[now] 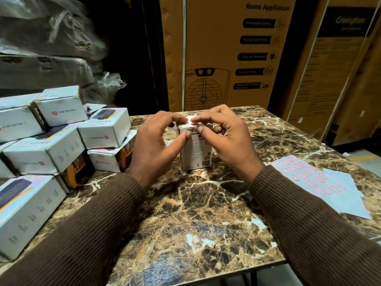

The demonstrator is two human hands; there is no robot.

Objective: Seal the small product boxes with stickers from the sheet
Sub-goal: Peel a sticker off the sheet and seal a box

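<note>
Cartons (pixel 237 52): big brown appliance boxes fill the upper right of the frame, standing behind the table.
Table (pixel 198 213): marbled brown top, spreading across the centre and bottom.
Stack (pixel 57 137): white product boxes piled at the left of the frame, some flat, some on edge, several touching.
Sheets (pixel 321 182): sticker paper at the right edge, lying flat on the table, with rows of pink outlines showing.
Box (pixel 195 151): one small white box stands upright at the centre, barcode low on its near face.
Left hand (pixel 156 139): fingers curl over the box top, thumb pressing its near face.
Right hand (pixel 224 133): fingers curl at the top edge, pinching there beside the left fingertips.
Sticker: too small to make out under the fingertips.
</note>
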